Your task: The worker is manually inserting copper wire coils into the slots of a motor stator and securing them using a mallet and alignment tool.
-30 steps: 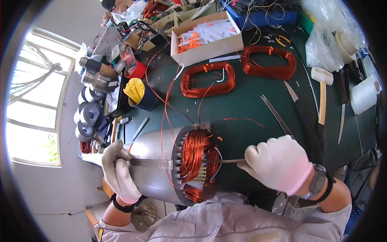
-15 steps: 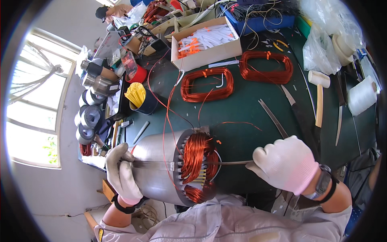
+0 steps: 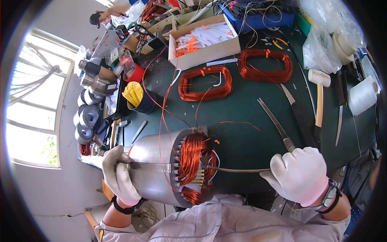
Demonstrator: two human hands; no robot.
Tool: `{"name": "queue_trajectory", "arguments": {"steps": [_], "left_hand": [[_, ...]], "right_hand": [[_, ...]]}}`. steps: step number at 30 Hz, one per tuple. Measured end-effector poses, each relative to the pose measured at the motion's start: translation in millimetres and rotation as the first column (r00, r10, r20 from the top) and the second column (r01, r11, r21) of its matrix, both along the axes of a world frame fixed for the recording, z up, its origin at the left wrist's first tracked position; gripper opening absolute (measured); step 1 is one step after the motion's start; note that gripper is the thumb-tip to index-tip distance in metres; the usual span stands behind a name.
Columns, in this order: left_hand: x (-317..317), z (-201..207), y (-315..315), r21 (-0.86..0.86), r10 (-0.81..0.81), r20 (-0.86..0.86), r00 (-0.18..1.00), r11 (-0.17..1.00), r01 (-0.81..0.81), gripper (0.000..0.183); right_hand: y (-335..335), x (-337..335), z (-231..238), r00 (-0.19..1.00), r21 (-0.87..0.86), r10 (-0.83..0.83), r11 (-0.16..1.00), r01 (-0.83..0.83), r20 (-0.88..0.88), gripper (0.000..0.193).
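A silvery cylindrical motor stator [image 3: 147, 179] lies on its side at the front of the table. Red-brown copper windings [image 3: 190, 157] bulge from its right end, with white and yellow slot liners around them. My left hand [image 3: 119, 175], in a white glove, is curled over the stator's left end. My gloved right hand [image 3: 300, 175] is closed round a long thin dark strip [image 3: 238, 170], slightly bowed, whose far end reaches the windings. Just beyond that hand lies a pointed blade tool [image 3: 278, 125] with a wrapped handle, partly hidden by my knuckles.
Two tied copper wire coils [image 3: 205, 94] [image 3: 264, 76] lie further back, before a box [image 3: 201, 58] of white strips. To the right are a mallet [image 3: 319, 97], a knife [image 3: 294, 101] and a white thread spool [image 3: 361, 99]. A cup [image 3: 143, 105] holds yellow strips; loose red wires trail above the stator.
My right hand has moved right and slightly nearer me, drawing the strip along; the strip now bows. My left hand stays on the stator, with only a slight shift.
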State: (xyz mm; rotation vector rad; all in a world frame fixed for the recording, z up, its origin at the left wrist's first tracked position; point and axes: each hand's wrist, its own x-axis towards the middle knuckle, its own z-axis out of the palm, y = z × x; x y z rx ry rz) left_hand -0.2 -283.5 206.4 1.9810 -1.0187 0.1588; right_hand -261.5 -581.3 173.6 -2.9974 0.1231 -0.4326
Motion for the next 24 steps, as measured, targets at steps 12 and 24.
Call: {"name": "queue_trajectory", "arguments": {"steps": [12,24], "left_hand": [[2,-4,5,-0.002,0.017,0.027,0.999,1.000,-0.017,0.043],[3,-5,-2,-0.070,0.054,0.055,0.997,0.996,-0.050,0.041]], "right_hand": [[14,-4,-34,0.992,0.055,-0.090,0.994,0.095,-0.086,0.040],[12,37,-10,1.000,0.072,-0.014,0.997,0.015,-0.018,0.041]]}}
